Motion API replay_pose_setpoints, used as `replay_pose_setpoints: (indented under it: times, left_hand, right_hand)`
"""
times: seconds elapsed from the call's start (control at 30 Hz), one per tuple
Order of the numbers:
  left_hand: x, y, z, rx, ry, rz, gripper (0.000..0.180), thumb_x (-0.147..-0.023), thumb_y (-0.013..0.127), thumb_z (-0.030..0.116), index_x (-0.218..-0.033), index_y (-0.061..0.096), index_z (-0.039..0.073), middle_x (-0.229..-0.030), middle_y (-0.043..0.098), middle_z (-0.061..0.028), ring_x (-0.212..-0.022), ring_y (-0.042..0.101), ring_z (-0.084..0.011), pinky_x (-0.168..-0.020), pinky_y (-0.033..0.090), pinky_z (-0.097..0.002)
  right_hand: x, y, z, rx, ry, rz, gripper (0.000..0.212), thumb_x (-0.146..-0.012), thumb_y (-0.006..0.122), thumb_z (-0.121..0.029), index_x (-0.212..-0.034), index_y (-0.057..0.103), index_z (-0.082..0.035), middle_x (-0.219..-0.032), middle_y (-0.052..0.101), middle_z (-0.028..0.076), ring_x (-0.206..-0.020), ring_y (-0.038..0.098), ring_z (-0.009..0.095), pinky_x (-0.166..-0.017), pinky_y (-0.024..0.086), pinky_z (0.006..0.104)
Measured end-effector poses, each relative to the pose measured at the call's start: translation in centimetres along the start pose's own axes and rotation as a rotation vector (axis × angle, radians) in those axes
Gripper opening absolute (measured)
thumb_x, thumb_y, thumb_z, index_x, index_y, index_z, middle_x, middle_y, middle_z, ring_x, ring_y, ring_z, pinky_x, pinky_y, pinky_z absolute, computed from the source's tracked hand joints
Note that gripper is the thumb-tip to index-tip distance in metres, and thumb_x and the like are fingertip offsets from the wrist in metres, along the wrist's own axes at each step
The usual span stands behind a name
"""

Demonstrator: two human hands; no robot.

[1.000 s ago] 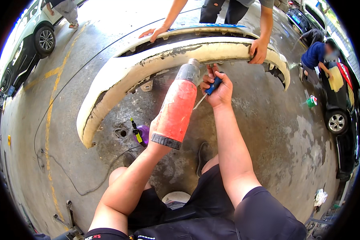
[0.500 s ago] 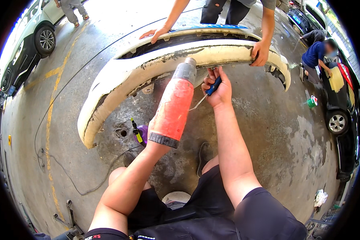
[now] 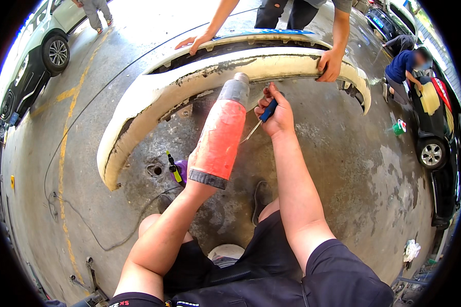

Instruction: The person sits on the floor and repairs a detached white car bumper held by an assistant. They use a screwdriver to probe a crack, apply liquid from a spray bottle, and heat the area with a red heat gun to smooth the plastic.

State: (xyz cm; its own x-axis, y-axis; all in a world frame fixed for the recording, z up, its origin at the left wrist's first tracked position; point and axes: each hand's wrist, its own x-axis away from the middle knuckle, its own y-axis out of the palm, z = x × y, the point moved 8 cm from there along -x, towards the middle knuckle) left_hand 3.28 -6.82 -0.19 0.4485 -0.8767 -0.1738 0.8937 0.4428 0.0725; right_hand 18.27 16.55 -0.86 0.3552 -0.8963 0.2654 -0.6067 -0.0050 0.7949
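A worn car bumper [image 3: 164, 84], off-white with scraped dark patches, arches across the space in front of me. My left hand [image 3: 197, 190] holds a red heat gun [image 3: 218, 135] whose grey metal nozzle points up at the bumper's lower edge. The gun's body hides most of that hand's fingers. To the right of the nozzle, my right hand [image 3: 276, 116] is closed round the blue handle of a tool [image 3: 269, 109] with a thin metal shaft slanting down-left. Its fingertips are close below the bumper's edge; I cannot tell if they touch it.
Across from me, a co-worker's two hands [image 3: 331, 64] rest on the bumper. A purple bottle [image 3: 181, 173] with a black and yellow top stands by a floor hole [image 3: 154, 169]. A cable [image 3: 95, 236] runs over the concrete. Cars line both sides; another person [image 3: 402, 69] works at right.
My right hand has shifted slightly left and up with the blue-handled tool. The bumper and the co-worker's hands sit slightly further left in view. The heat gun stays nearly in place.
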Motion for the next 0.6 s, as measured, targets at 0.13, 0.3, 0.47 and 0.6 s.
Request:
replay_pose_setpoints:
  times: [0.13, 0.3, 0.47, 0.6]
  left_hand:
    - [0.6, 0.2, 0.3, -0.103, 0.049, 0.001, 0.042, -0.102, 0.082, 0.029, -0.137, 0.075, 0.007, -0.134, 0.077, -0.0163, -0.128, 0.067, -0.0419, -0.115, 0.05, -0.0496]
    - [1.2, 0.8, 0.4, -0.103, 0.086, 0.019, 0.04, -0.103, 0.082, 0.031, -0.135, 0.076, 0.008, -0.131, 0.077, -0.0161, -0.127, 0.067, -0.0417, -0.112, 0.051, -0.0507]
    - [0.9, -0.3, 0.0, -0.271, 0.126, 0.042, 0.041, -0.103, 0.082, 0.033, -0.135, 0.076, 0.008, -0.13, 0.077, -0.0164, -0.123, 0.068, -0.0419, -0.108, 0.053, -0.0504]
    - [0.6, -0.1, 0.5, -0.296, 0.152, 0.036, 0.041, -0.103, 0.082, 0.033, -0.134, 0.076, 0.008, -0.129, 0.078, -0.0167, -0.122, 0.069, -0.0416, -0.107, 0.053, -0.05]
  right_hand:
    - [1.1, -0.8, -0.7, 0.033, -0.048, 0.14, 0.02, -0.111, 0.069, -0.027, -0.121, 0.075, -0.011, -0.097, 0.065, 0.0, -0.073, 0.053, 0.013, -0.063, 0.041, 0.0334]
    - [0.1, -4.7, -2.7, 0.077, -0.201, 0.269, 0.03, -0.11, 0.06, -0.033, -0.112, 0.079, -0.01, -0.091, 0.062, -0.001, -0.076, 0.055, 0.014, -0.062, 0.042, 0.0346]
    - [3.2, -2.8, -4.4, 0.179, -0.269, 0.401, 0.04, -0.111, 0.053, -0.043, -0.114, 0.08, -0.013, -0.087, 0.056, -0.004, -0.069, 0.044, 0.011, -0.058, 0.03, 0.0305]
    - [3.1, -3.7, -5.3, 0.217, -0.22, 0.36, 0.05, -0.112, 0.049, -0.052, -0.109, 0.078, -0.012, -0.075, 0.043, -0.006, -0.06, 0.033, 0.011, -0.057, 0.027, 0.0318]
